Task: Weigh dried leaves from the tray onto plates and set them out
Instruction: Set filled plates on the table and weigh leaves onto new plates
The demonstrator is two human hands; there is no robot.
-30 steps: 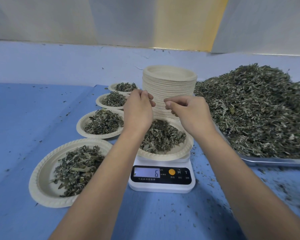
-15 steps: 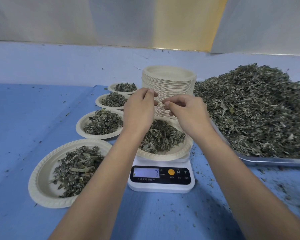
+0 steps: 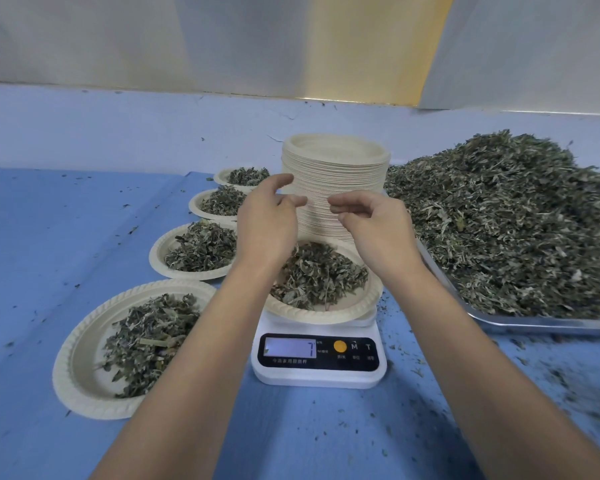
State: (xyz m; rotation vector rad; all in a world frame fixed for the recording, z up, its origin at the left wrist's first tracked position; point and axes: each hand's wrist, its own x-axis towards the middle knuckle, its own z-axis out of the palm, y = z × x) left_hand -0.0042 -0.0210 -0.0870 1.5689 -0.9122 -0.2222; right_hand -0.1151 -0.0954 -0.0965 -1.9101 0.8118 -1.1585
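A cream paper plate (image 3: 362, 306) heaped with dried leaves sits on a white kitchen scale (image 3: 317, 363) whose display reads 7. Both my hands hover above this plate, in front of a tall stack of empty plates (image 3: 336, 168). My left hand (image 3: 269, 223) has its fingers spread and relaxed and holds nothing. The fingers of my right hand (image 3: 373, 225) are curled in, fingertips pinched against the thumb on a few bits of dried leaf. A metal tray (image 3: 534, 325) at the right carries a large heap of dried leaves (image 3: 499, 230).
Several filled plates stand in a row to the left of the scale, from the nearest plate (image 3: 80, 362) back to the farthest plate (image 3: 222, 176). Leaf crumbs dot the blue table cover (image 3: 49, 237). A pale wall runs along the back.
My left hand has opened and pulled slightly away from the right one. The scale reading went from 6 to 7. The plates and tray stayed put.
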